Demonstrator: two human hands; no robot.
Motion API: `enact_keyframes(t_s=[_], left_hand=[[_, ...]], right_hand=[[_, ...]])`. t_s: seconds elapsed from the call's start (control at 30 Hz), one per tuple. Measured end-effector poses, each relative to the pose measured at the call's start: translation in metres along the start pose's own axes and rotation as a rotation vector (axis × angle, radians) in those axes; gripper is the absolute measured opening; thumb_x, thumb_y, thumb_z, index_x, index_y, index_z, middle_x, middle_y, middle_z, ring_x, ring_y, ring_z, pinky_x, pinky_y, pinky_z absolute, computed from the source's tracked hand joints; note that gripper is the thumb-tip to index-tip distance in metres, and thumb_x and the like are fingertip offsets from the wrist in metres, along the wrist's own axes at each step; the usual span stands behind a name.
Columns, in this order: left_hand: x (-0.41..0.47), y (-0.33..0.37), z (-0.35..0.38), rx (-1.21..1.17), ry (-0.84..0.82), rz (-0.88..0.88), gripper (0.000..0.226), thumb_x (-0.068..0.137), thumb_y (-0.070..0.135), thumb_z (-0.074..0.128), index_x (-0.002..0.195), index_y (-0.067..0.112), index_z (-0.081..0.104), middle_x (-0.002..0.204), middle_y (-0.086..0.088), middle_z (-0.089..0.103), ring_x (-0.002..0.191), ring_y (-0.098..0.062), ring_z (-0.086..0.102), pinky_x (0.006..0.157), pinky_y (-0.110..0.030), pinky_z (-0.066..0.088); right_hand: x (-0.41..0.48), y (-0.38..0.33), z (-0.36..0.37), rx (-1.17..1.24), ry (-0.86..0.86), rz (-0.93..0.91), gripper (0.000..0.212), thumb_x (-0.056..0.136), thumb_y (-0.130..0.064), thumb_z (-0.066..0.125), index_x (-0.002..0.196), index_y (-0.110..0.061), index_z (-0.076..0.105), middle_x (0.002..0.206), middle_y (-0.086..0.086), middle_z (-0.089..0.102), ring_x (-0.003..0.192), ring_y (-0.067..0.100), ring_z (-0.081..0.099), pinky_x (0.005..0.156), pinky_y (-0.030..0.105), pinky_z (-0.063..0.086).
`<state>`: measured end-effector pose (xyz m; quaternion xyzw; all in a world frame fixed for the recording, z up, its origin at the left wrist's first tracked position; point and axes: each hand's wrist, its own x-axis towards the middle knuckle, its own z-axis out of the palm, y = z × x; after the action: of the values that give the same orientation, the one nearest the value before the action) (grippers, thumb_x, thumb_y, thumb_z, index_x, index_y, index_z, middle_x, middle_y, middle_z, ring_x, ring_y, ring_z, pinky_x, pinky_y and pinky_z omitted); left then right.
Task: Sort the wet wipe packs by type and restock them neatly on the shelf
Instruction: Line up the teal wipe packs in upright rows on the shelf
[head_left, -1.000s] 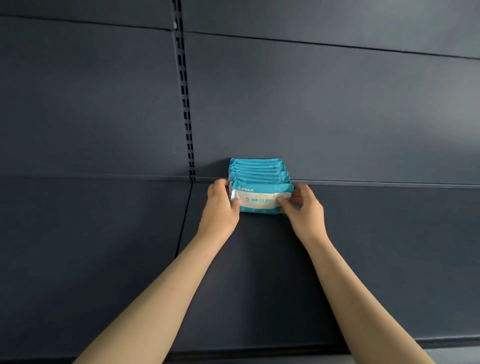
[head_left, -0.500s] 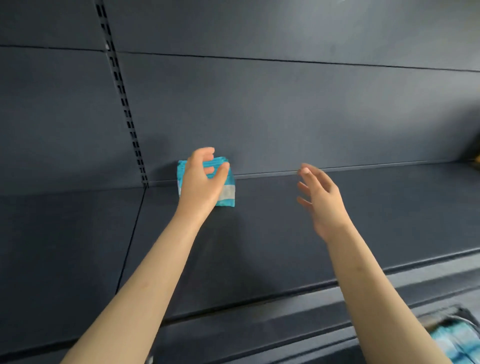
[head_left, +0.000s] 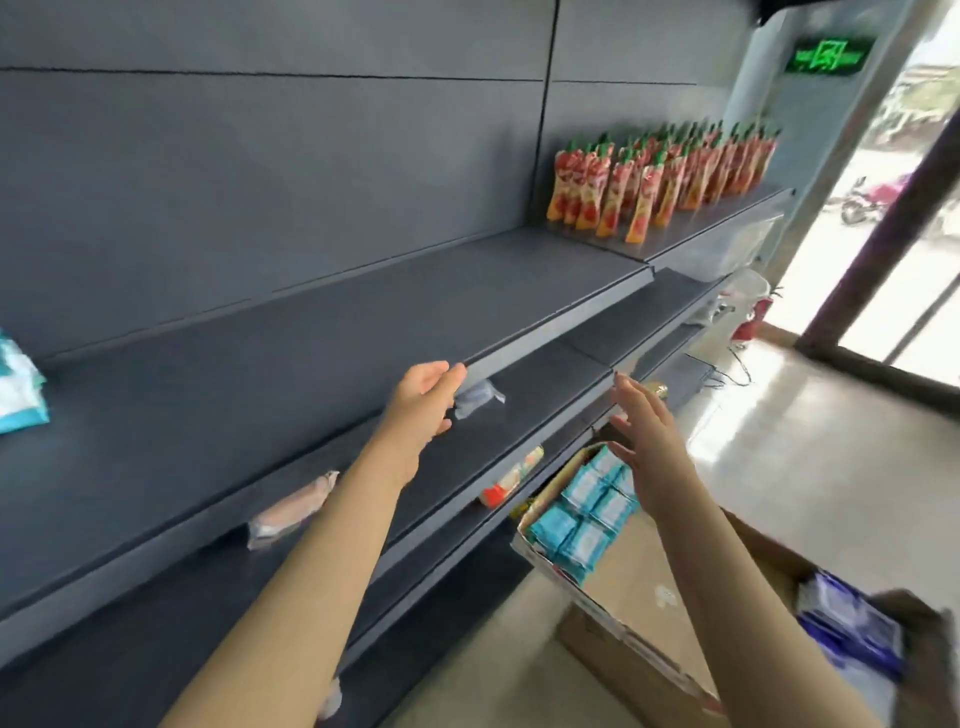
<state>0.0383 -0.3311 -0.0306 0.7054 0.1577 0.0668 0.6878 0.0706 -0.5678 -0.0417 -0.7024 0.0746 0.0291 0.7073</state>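
A row of teal wet wipe packs (head_left: 18, 384) stands at the far left of the dark shelf (head_left: 291, 353), partly cut off by the frame edge. My left hand (head_left: 423, 402) hangs empty over the shelf's front edge, fingers loosely bent. My right hand (head_left: 649, 441) is spread with straight fingers, empty, above a cardboard box (head_left: 566, 571) holding several teal packs (head_left: 587, 514) on the floor. Purple and blue packs (head_left: 852, 634) lie in another box at the lower right.
Red and orange pouches (head_left: 660, 182) stand in rows on the shelf section to the right. Lower shelves hold a pink pack (head_left: 291, 512), a red and orange pack (head_left: 511, 478) and a pale pack (head_left: 475, 397). A doorway and tiled floor (head_left: 810, 452) lie to the right.
My head has turned right and down, away from the stacked teal packs. My left hand has let go of the stack, and both hands have moved right toward the boxes.
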Motion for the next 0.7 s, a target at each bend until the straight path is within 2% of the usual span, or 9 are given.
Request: enact_keyframes(t_s=[0.1,0.2,0.27,0.33,0.47,0.6,0.7], left_hand=[[0.008,-0.027,0.057,0.035,-0.128,-0.092,0.027,0.098,0.042,0.055,0.12,0.026,0.055,0.12,0.006,0.059,0.112,-0.015,0.058,0.096,-0.037,0.052],[0.017,-0.056,0.101,0.064,-0.222,-0.18,0.018,0.097,0.043,0.055,0.108,0.029,0.059,0.109,0.006,0.061,0.107,-0.018,0.058,0.094,-0.038,0.05],[0.028,-0.078,0.124,0.089,-0.27,-0.245,0.032,0.097,0.044,0.055,0.119,0.022,0.059,0.111,0.002,0.061,0.103,-0.018,0.057,0.087,-0.035,0.049],[0.041,-0.1,0.144,0.115,-0.321,-0.305,0.041,0.097,0.045,0.054,0.127,0.018,0.056,0.117,0.002,0.06,0.106,-0.016,0.057,0.087,-0.033,0.049],[0.08,-0.141,0.179,0.181,-0.372,-0.411,0.029,0.1,0.041,0.05,0.12,0.021,0.057,0.11,0.005,0.063,0.104,-0.016,0.057,0.097,-0.038,0.047],[0.131,-0.187,0.209,0.283,-0.41,-0.5,0.033,0.099,0.043,0.052,0.121,0.02,0.059,0.123,0.0,0.063,0.114,-0.016,0.056,0.092,-0.034,0.047],[0.161,-0.221,0.23,0.352,-0.416,-0.588,0.038,0.099,0.042,0.052,0.128,0.017,0.057,0.124,0.0,0.061,0.113,-0.015,0.054,0.093,-0.033,0.044]], right_hand=[[0.009,0.035,-0.054,0.016,0.065,0.124,0.049,0.096,-0.057,0.05,0.135,-0.028,0.051,0.133,0.001,0.056,0.126,0.026,0.051,0.108,0.054,0.041],[0.016,0.069,-0.092,0.031,0.11,0.211,0.046,0.099,-0.051,0.049,0.134,-0.023,0.052,0.129,0.005,0.059,0.125,0.027,0.052,0.103,0.047,0.041],[0.023,0.09,-0.11,0.029,0.152,0.267,0.048,0.099,-0.05,0.048,0.138,-0.022,0.049,0.135,0.002,0.055,0.132,0.028,0.046,0.103,0.046,0.037],[0.033,0.11,-0.124,0.008,0.185,0.32,0.05,0.1,-0.05,0.047,0.142,-0.023,0.045,0.145,0.002,0.048,0.136,0.029,0.041,0.106,0.047,0.035],[0.068,0.153,-0.148,-0.043,0.203,0.42,0.057,0.098,-0.054,0.046,0.146,-0.022,0.041,0.152,0.004,0.041,0.137,0.031,0.04,0.112,0.051,0.034],[0.113,0.197,-0.165,-0.012,0.224,0.564,0.054,0.1,-0.052,0.045,0.144,-0.021,0.044,0.145,0.004,0.05,0.135,0.029,0.043,0.109,0.048,0.034],[0.141,0.232,-0.17,0.041,0.271,0.7,0.048,0.101,-0.05,0.045,0.14,-0.022,0.046,0.144,0.002,0.052,0.134,0.028,0.044,0.109,0.046,0.033]])
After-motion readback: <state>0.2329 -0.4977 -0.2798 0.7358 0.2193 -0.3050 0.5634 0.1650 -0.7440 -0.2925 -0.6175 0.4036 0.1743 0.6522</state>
